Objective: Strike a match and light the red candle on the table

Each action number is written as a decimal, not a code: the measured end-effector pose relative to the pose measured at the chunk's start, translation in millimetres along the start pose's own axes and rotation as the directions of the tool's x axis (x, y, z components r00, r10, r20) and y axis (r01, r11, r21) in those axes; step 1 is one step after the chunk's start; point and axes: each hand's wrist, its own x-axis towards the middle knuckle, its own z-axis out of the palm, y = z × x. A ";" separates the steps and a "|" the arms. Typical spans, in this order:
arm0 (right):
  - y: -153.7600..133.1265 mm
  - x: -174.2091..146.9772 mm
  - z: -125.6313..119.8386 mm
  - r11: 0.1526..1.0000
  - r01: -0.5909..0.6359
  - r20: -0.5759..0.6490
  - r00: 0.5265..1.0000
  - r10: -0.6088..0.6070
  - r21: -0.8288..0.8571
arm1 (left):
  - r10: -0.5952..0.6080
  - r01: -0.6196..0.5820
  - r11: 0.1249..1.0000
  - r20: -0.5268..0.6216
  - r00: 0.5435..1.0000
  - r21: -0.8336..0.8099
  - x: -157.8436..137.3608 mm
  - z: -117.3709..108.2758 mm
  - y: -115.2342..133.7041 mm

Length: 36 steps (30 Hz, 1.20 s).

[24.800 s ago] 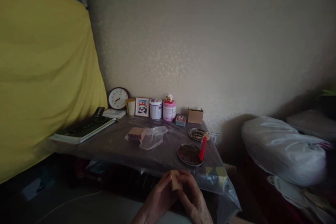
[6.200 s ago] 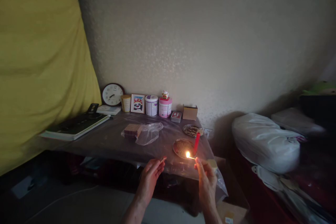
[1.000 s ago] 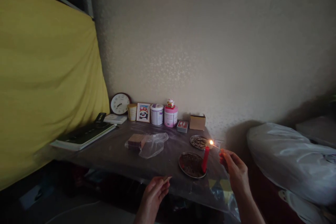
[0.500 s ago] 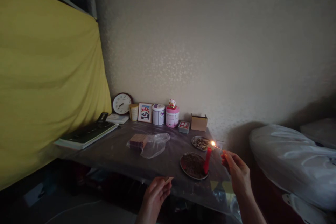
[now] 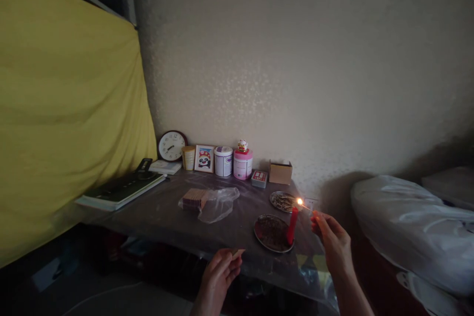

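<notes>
A red candle point(image 5: 292, 224) stands upright on the right rim of a round metal plate point(image 5: 269, 232) near the table's front right corner. My right hand point(image 5: 331, 242) pinches a burning match point(image 5: 304, 205); its flame sits right at the candle's top. My left hand point(image 5: 221, 271) hovers low in front of the table edge, closed on a small matchbox point(image 5: 237, 253) that shows only partly above the fingers.
The table point(image 5: 166, 212) is covered in clear plastic. On it are a second metal dish point(image 5: 282, 201), a plastic bag with a stack of boxes point(image 5: 207, 201), a clock point(image 5: 172, 145), tins, a cardboard box point(image 5: 280, 172) and a flat black device point(image 5: 122, 188). A white bundle point(image 5: 411, 227) lies to the right.
Since 6 s ago my right hand carried the lit match from the plate's near side up to the candle top. Over the last second almost nothing moved; the flame stays at the wick.
</notes>
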 end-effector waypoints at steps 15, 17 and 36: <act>-3.7 -1.3 2.0 1.000 -0.009 -0.038 0.999 0.010 0.014 | -0.016 0.016 1.000 -0.002 1.000 -0.009 -0.5 1.0 1.0; -3.0 -0.7 1.1 1.000 -0.007 -0.044 0.999 0.007 0.015 | -0.014 0.014 1.000 0.003 1.000 -0.006 -0.2 0.7 0.6; -7.0 -7.8 5.0 0.996 0.072 -0.002 0.997 -0.072 -0.044 | -0.081 0.080 0.997 -0.007 0.997 -0.011 -4.8 0.5 5.3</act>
